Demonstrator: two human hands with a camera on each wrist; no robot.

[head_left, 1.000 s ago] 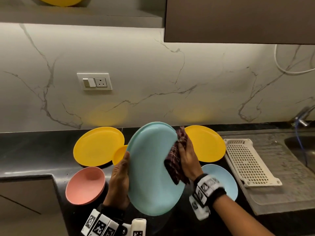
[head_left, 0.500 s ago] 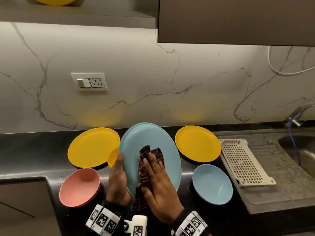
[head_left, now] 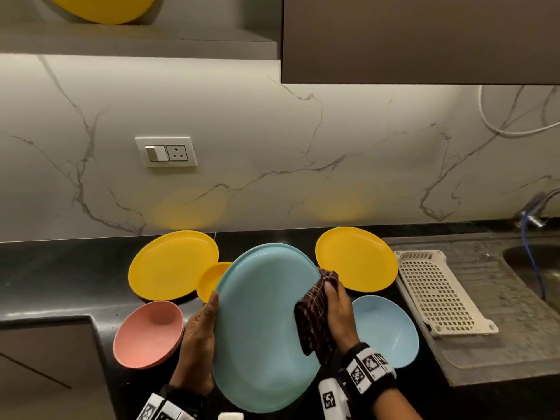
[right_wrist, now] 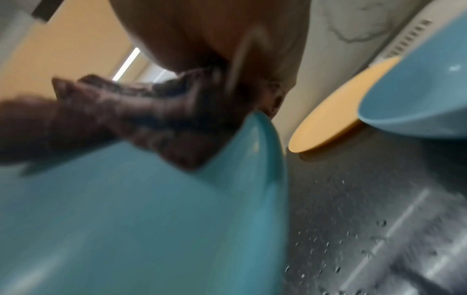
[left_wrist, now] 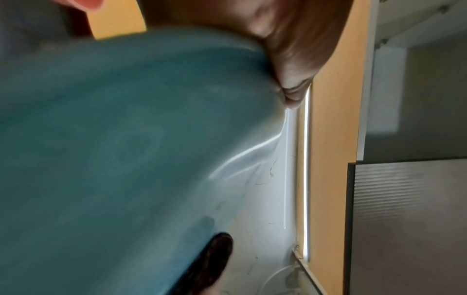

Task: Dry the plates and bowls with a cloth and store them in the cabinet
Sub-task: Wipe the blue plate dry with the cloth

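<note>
Head view first: the left hand [head_left: 197, 338] holds the big teal plate [head_left: 260, 328] tilted above the dark surface [head_left: 54, 268], its grip wrapped on the plate's left rim, thumb on the face. The right hand [head_left: 339, 310] has its grip closed on one dark checked cloth [head_left: 315, 313], pressing it over the plate's right rim. Count what lies on the surface: two large yellow plates, the left yellow plate [head_left: 169, 265] and the right yellow plate [head_left: 357, 259]; one small yellow dish [head_left: 210, 278] peeking from behind the teal plate; one pink bowl [head_left: 148, 333] at the left; one light blue bowl [head_left: 388, 331] at the right. One white perforated rack [head_left: 436, 292] sits on the draining board. One more yellow plate [head_left: 103, 7] rests up on the open cabinet shelf [head_left: 136, 40].

Left wrist view: the teal plate [left_wrist: 113, 149] fills the picture, the left hand's fingers [left_wrist: 290, 59] curled on its edge, a dark strip of cloth [left_wrist: 207, 265] at the bottom.

Right wrist view, blurred: the cloth [right_wrist: 139, 115] bunches on the teal plate [right_wrist: 151, 219] under the right hand [right_wrist: 215, 36]; one yellow plate [right_wrist: 328, 119] and the blue bowl [right_wrist: 417, 89] lie beyond.
</note>
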